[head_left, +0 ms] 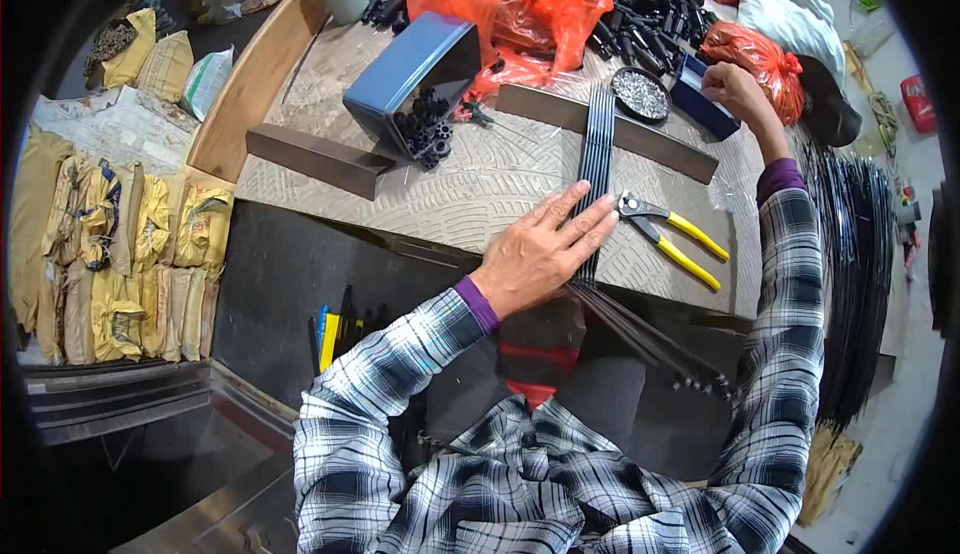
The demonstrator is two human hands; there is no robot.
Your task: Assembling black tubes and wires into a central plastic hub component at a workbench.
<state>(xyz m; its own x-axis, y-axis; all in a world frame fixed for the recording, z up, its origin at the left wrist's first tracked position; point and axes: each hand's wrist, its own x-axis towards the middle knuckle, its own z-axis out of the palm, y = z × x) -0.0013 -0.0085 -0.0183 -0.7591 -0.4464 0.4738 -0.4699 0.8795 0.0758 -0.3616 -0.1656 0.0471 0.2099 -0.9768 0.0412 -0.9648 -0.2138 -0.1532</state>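
Note:
My left hand [537,252] lies flat with its fingers stretched out across a row of thin black rods [598,134]. The rods run side by side over a metal bar [665,148] and past the table's near edge, their other ends hanging over my lap. At the right, my right hand [735,90] is at a small dark-blue box [704,112], fingers bent together; what they hold, if anything, is hidden. Beside the box stands a round black dish [641,95] of small silvery pieces. Pliers with yellow handles [684,244] rest right of the rods.
A blue box on its side [412,74] spills black tubular parts. Behind are red plastic bags [510,4] and a heap of black parts [650,14]. Another metal bar [315,157] lies left. Long black rods [850,264] stand beyond my right arm; wrapped bundles [120,254] are stacked left.

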